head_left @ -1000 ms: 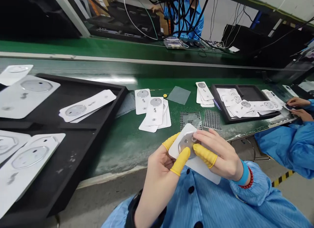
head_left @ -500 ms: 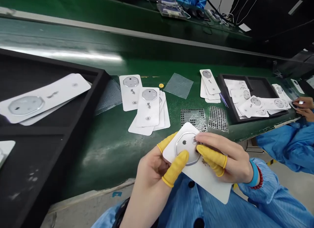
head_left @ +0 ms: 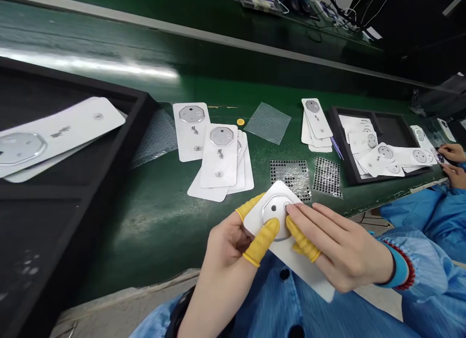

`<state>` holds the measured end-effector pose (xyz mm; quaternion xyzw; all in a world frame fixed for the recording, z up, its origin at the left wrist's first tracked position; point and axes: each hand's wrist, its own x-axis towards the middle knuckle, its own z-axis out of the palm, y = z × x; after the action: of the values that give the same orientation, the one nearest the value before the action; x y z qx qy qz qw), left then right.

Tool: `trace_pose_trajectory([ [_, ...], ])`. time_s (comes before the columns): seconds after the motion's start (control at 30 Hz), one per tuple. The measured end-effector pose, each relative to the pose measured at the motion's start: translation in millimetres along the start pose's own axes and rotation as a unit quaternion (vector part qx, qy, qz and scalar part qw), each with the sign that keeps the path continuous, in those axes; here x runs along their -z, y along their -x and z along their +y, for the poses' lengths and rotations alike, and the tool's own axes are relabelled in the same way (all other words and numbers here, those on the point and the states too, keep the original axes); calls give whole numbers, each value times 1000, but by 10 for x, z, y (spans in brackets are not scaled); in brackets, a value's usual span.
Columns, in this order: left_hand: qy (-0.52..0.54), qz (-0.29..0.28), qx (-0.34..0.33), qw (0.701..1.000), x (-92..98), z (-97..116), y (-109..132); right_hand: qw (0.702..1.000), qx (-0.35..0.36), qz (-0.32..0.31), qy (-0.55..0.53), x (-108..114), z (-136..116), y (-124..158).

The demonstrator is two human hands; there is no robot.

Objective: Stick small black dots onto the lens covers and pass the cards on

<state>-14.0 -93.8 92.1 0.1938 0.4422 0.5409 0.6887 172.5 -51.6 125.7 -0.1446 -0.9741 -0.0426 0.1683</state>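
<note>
A white phone back cover (head_left: 309, 275) with a silver octagonal plate is held tilted above the bench's front edge. My left hand (head_left: 229, 260) grips its upper left corner, yellow finger cots on the thumb and a finger, the thumb resting on the plate. My right hand (head_left: 342, 250) lies over the cover's right side, fingers bent and close together, bare fingertips pressed on the plate by a round spot; the palm hides part of the cover. Just beyond are two clear sheets of black dots, a larger sheet (head_left: 290, 177) and a smaller sheet (head_left: 326, 175).
Stacked white covers (head_left: 218, 158) lie ahead on the green bench (head_left: 156, 226), near a bubble-wrap square (head_left: 268, 123) and a yellow ring (head_left: 241, 122). A black tray (head_left: 120, 134) stands left, another black tray (head_left: 347, 165) right. A co-worker's hands (head_left: 453, 158) are far right.
My right hand has turned, bringing its back and bare fingers further over the cover and its fingertips slightly left on the plate. My left hand keeps its grip. The view has shifted slightly.
</note>
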Motion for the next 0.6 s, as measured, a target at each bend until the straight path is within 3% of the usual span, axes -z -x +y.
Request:
trace_pose_trajectory([
  [0.17, 22, -44, 17, 999, -12, 29, 5, 991, -18, 76, -113, -34, 148, 30],
  [0.47, 17, -40, 12, 999, -12, 78, 27, 977, -48, 63, -197, 1, 181, 60],
  [0.6, 11, -43, 14, 999, -26, 70, 30, 985, -14, 59, -163, 12, 202, 41],
])
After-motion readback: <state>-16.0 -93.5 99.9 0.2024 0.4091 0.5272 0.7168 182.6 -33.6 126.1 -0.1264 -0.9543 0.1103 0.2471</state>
